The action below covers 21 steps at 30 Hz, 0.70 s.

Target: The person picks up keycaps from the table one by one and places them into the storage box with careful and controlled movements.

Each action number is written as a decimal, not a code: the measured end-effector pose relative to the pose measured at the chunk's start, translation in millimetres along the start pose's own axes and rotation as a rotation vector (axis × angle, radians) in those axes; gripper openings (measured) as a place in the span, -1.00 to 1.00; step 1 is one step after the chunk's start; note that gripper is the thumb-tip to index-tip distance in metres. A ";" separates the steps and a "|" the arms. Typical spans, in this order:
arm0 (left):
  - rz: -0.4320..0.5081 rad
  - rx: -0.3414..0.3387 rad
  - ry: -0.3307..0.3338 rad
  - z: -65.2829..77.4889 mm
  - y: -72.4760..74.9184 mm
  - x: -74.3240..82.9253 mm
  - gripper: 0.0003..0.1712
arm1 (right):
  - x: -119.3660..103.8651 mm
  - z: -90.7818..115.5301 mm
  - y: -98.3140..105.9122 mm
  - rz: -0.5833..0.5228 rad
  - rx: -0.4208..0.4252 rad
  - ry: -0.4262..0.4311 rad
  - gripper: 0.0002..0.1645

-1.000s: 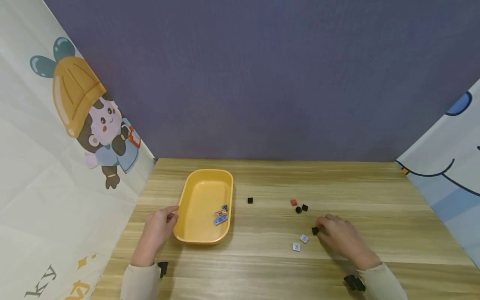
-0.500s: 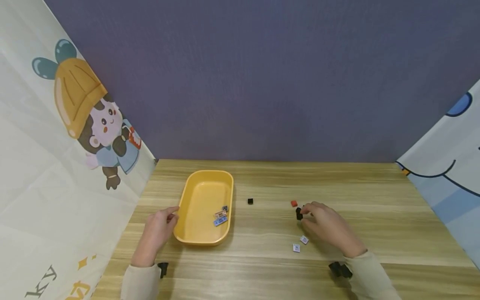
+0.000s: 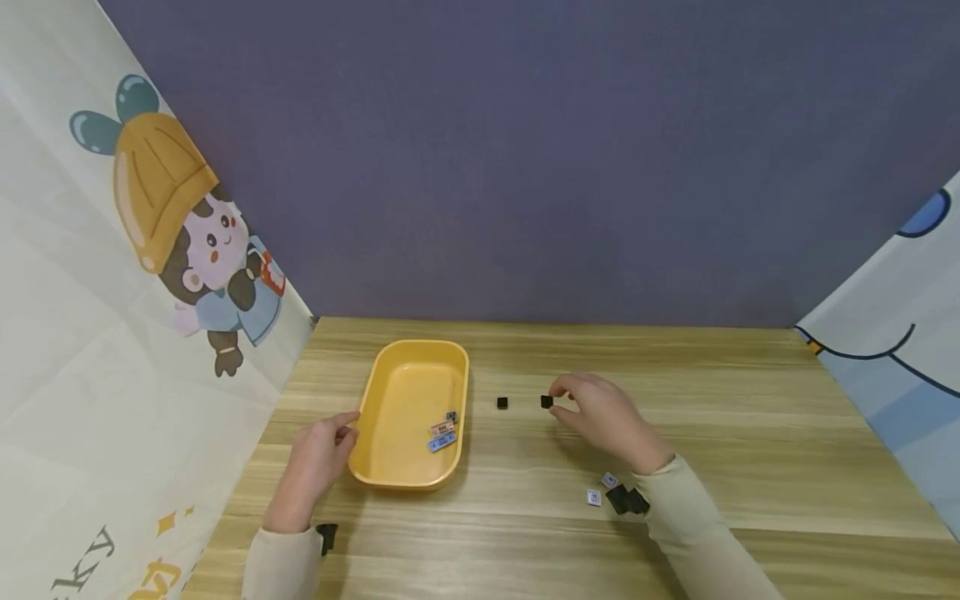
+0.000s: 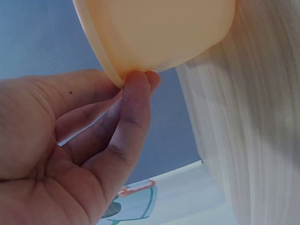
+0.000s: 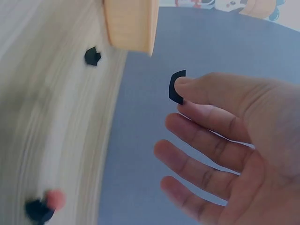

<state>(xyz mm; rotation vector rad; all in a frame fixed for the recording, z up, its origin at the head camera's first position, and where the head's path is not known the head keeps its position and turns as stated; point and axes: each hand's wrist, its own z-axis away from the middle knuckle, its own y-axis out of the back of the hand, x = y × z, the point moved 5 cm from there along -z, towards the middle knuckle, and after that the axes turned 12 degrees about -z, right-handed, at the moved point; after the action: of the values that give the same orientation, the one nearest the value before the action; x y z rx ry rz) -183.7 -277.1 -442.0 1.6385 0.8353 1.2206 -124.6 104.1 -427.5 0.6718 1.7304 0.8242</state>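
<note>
My left hand [image 3: 318, 458] pinches the near-left rim of a yellow plastic tray [image 3: 393, 408]; in the left wrist view, thumb and fingertips meet at the tray's edge [image 4: 101, 47]. A small black cube-like block [image 3: 547, 402] is held between thumb and forefinger of my right hand [image 3: 607, 421], above the table right of the tray. The right wrist view shows this black block [image 5: 177, 87] at the fingertips, the other fingers loosely spread. Inside the tray lie a blue strip [image 3: 442, 442], a tan strip [image 3: 442, 428] and a small dark piece [image 3: 452, 416].
Another black block [image 3: 502, 403] sits on the wooden table between tray and right hand. Two white tiles [image 3: 594, 497] lie near the right wrist. A red block [image 5: 55, 199] and dark block [image 5: 38, 211], blurred in the right wrist view, are hidden behind the hand in the head view.
The right hand has picked up a black block and carried it left and away from the person, toward the tray. The left hand stays at the tray's rim.
</note>
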 end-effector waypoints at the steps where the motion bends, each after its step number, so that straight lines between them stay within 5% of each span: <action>1: 0.001 -0.006 0.004 -0.3 -0.3 -0.1 -0.67 | -3.4 -4.0 -1.4 0.000 0.002 0.012 -0.76; 21: -0.008 0.009 -0.009 0.8 1.6 0.8 -0.68 | -77.7 -76.6 -41.5 -0.013 -0.047 0.176 -0.78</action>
<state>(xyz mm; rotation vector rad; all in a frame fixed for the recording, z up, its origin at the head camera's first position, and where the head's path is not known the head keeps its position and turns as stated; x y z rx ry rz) -182.7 -277.1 -440.4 1.6449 0.8418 1.2052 -177.5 3.7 -400.4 0.5704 1.8650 0.9354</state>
